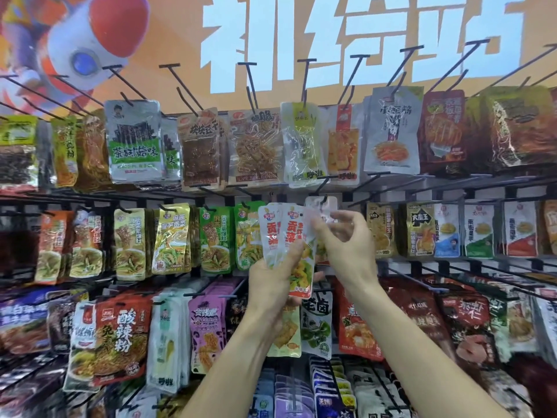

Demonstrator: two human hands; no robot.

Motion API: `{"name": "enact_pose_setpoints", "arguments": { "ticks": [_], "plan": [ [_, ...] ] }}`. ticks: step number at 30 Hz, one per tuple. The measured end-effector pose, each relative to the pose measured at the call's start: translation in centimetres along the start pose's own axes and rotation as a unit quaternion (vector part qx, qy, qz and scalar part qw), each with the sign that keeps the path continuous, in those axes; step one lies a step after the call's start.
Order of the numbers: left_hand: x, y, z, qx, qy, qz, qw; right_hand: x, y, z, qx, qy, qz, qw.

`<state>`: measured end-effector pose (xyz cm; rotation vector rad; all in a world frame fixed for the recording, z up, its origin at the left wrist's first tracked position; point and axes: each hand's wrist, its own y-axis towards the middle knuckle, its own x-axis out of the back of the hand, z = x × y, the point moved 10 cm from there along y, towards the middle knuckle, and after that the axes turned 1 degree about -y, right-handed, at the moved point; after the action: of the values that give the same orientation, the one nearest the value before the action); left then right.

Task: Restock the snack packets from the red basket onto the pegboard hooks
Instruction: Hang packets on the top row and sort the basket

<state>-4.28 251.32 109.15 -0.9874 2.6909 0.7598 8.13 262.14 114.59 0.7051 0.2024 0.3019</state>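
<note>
While the left hand [275, 274] is gripping a fanned bunch of white snack packets [289, 236] mid-rack, the right hand [343, 236] is pinching one clear-topped packet [321, 206] right at a black hook [324, 200].

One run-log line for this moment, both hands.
stage: hanging | left hand: grips white snack packets | right hand: pinches packet at hook | basket: unseen

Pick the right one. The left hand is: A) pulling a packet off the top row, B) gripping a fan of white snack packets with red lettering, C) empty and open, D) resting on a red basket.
B: the left hand grips several white packets by their lower part, fanned upward before the middle row.
</note>
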Motion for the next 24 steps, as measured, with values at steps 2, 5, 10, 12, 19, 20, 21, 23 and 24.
{"name": "enact_pose_setpoints", "arguments": {
  "ticks": [2, 5, 10, 12, 19, 20, 21, 23, 24],
  "plan": [
    [-0.4, 0.0, 0.4, 0.007, 0.014, -0.014, 1.0, -0.8, -0.7, -1.0, -0.04, 0.071, 0.024, 0.996],
    [-0.9, -0.1, 0.7, 0.015, 0.023, -0.024, 0.999, 0.4, 0.7, -0.6, -0.026, 0.085, -0.026, 0.996],
    [-0.3, -0.3, 0.6, 0.032, -0.015, -0.042, 0.998, 1.3, 4.1, 0.6, 0.02, 0.025, -0.022, 0.999],
    [-0.1, -0.3, 0.5, 0.031, -0.012, -0.045, 0.998, 0.8, 4.7, 0.6, 0.022, -0.018, -0.01, 1.0],
    [0.4, 0.0, 0.4, 0.033, -0.024, -0.041, 0.998, 0.0, 5.3, 1.7, 0.033, -0.03, 0.017, 0.999],
    [0.4, 0.0, 0.4, 0.033, -0.028, -0.039, 0.998, -0.2, 5.3, 1.8, 0.033, -0.037, 0.022, 0.999],
    [0.4, 0.1, 0.4, 0.033, -0.033, -0.037, 0.998, -0.2, 5.3, 2.0, 0.039, -0.046, 0.023, 0.998],
    [0.4, 0.0, 0.3, 0.034, -0.047, -0.035, 0.998, -0.2, 5.6, 2.3, 0.046, -0.058, 0.016, 0.997],
    [0.4, 0.0, 0.2, 0.034, -0.052, -0.034, 0.997, -0.1, 5.7, 2.3, 0.044, -0.058, 0.012, 0.997]
  ]
}}
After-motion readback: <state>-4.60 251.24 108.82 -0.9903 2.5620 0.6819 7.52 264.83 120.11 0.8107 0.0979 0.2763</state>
